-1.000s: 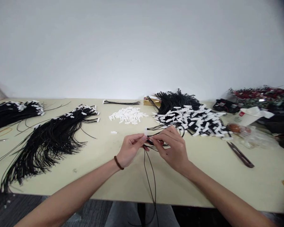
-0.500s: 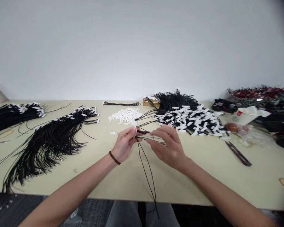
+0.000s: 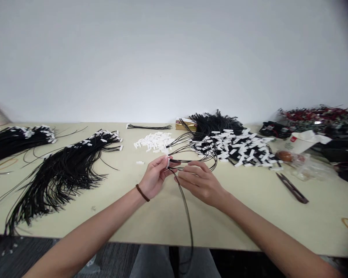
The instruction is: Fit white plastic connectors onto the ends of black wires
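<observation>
Between the fingers of my left hand (image 3: pixel 155 173) is a white plastic connector (image 3: pixel 167 162), mostly covered by the thumb and fingertips. Black wires (image 3: pixel 188 208) run out of it to the right, and some hang in a long loop past the table's front edge. My right hand (image 3: pixel 201 181) is closed on the wires just right of the connector, its fingertips bent together around them. Behind both hands lies a heap of loose white connectors (image 3: pixel 155 141), with a single one (image 3: pixel 140 162) apart on the left.
Bundles of black wires with white connectors (image 3: pixel 72 173) cover the table's left side. Another wire pile with white ends (image 3: pixel 240 148) lies right of centre. Thread snips (image 3: pixel 292 188), a paper cup (image 3: pixel 303 142), a plastic bag (image 3: pixel 313 168) and red-black wiring (image 3: pixel 321 117) are farther right.
My right hand has moved slightly left and its spread fingers have closed on the wires. The hanging wires have swung together into a loop. My left hand keeps its pinch on the connector.
</observation>
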Motion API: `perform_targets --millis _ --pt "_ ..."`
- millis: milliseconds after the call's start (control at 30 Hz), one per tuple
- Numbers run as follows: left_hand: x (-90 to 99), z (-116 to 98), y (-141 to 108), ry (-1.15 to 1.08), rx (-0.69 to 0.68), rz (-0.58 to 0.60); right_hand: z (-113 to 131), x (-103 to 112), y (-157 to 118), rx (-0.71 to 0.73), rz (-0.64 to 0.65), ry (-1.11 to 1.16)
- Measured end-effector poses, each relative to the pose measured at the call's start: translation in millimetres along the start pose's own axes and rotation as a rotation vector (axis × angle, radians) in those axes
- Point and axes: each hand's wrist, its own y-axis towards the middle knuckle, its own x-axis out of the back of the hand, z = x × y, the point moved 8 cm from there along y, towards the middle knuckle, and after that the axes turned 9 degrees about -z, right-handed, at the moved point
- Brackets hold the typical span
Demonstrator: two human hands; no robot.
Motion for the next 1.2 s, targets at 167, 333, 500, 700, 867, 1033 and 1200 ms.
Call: perform_targets --millis 167,333,500,700,867,1033,1200 --pt "2.7 0.0 2.0 -0.014 -0.001 -0.019 -28.5 5.3 -2.0 -0.322 -0.038 0.284" --pt "9.4 -0.9 5.3 -0.01 -0.011 -0.076 -65.9 15.3 -12.7 -0.85 -0.229 0.547" --pt "14.6 1.4 8.2 0.009 -0.016 -0.115 -111.8 50.8 -35.6 -1.106 -0.688 0.672" --pt "7.8 3.5 4.8 0.063 -0.013 -0.068 -101.1 82.9 -22.1 -0.834 -0.628 0.112" --pt "2.9 8.1 2.8 0.102 0.028 -0.015 -42.0 35.1 6.2 -0.294 -0.096 -0.062" --pt "-1.2 9.0 0.9 0.113 0.037 0.022 -32.8 18.1 1.9 -0.242 -0.001 -0.129" --pt "-5.4 7.7 -1.7 0.113 0.038 0.055 -33.0 17.3 2.3 -0.233 0.021 -0.13"
